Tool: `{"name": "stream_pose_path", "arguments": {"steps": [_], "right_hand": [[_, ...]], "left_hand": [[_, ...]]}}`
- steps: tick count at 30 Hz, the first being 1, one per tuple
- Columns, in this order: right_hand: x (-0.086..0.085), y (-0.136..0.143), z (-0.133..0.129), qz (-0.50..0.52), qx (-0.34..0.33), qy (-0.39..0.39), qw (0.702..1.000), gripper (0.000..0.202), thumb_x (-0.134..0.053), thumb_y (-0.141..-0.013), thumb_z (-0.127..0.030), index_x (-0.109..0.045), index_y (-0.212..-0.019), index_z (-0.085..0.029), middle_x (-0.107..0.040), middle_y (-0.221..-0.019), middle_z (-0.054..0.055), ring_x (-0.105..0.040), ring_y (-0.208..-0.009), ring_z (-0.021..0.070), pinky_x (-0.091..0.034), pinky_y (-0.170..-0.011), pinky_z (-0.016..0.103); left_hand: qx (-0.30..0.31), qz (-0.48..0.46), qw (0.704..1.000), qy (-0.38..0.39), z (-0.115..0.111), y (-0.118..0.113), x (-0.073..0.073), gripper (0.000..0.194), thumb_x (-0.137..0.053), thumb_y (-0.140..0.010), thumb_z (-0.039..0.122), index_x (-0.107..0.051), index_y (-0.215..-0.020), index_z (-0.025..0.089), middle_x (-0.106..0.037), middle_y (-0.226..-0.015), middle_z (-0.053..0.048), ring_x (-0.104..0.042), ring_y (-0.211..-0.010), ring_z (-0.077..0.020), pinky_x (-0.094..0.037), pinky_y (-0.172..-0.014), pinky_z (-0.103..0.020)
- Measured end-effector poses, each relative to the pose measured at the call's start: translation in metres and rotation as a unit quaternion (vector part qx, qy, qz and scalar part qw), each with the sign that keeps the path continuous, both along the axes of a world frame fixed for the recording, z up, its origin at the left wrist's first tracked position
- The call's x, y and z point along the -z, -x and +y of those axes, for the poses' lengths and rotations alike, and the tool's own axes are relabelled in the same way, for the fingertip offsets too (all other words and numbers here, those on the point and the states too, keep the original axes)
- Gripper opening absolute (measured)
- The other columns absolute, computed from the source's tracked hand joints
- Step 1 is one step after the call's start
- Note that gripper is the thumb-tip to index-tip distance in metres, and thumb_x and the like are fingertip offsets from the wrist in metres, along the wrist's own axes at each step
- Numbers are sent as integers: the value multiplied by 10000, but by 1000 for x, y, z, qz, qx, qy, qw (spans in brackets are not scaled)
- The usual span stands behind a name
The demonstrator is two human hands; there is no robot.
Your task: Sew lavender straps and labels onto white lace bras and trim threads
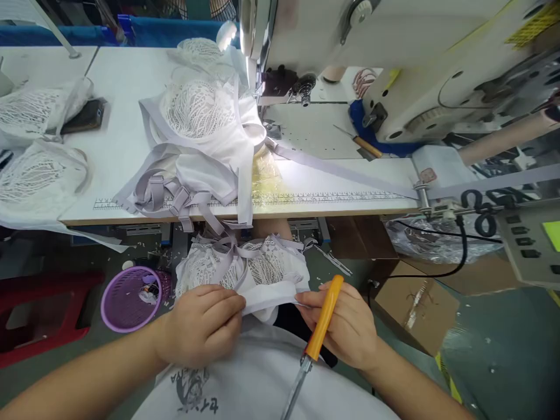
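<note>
A white lace bra (266, 268) is stretched across my lap below the table edge, its grey-white band running between my hands. My left hand (203, 324) is closed on the band's left part. My right hand (343, 324) pinches the band's right end between thumb and fingers. An orange-handled tool (325, 318) with a metal blade lies across that same hand, blade pointing back toward me; its exact kind cannot be made out. On the table ahead, another white lace bra (199, 111) is heaped by the sewing machine (341, 35), with grey straps hanging over the edge.
More white lace bras (39, 169) and a phone (85, 116) lie at left. A grey-white tape (341, 172) runs rightward from the machine. A wooden-handled pointed tool (367, 146) rests on the machine bed. Below stand a purple basket (105, 306), a red stool (70, 332) and a cardboard box (415, 303).
</note>
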State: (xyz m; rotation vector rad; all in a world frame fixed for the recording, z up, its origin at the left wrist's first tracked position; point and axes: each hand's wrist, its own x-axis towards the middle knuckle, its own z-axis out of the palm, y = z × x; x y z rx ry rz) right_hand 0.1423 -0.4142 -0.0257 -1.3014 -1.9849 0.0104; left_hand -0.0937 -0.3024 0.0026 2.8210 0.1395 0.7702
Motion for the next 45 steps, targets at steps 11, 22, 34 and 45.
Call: {"name": "stream_pose_path", "arguments": {"steps": [11, 22, 34, 45], "right_hand": [[-23, -5, 15, 107, -23, 139, 984, 175, -556, -778, -61, -479, -757, -216, -678, -793, 28, -616, -682, 139, -479, -661, 300], [-32, -5, 22, 306, 49, 359, 880, 153, -591, -743, -226, -496, -623, -226, -622, -684, 21, -550, -475, 143, -437, -353, 219], [-35, -10, 24, 226, 14, 385, 895, 98, -578, -726, -159, -514, -726, -233, -602, -739, 11, -505, -542, 128, -438, -425, 223], [-34, -19, 31, 231, 61, 421, 875, 214, -660, -714, -349, -496, -721, -212, -618, -735, 37, -538, -592, 157, -421, -418, 230]], "left_hand": [[-66, 84, 980, 167, 21, -6, -9, 166, -422, -872, 142, -535, -990, 173, -652, -785, -37, -618, -702, -137, -480, -619, -229], [-69, 190, 956, 214, 31, -14, -16, 135, -522, -844, 207, -596, -952, 172, -680, -840, -37, -644, -782, -177, -483, -676, -258], [-91, 215, 936, 265, 39, -12, -22, 120, -620, -793, 225, -663, -894, 177, -692, -740, -12, -642, -709, -175, -461, -636, -253], [-47, 257, 875, 408, 69, -31, -46, 161, -601, -742, 83, -693, -856, 150, -688, -821, -12, -617, -723, -127, -459, -657, -199]]}}
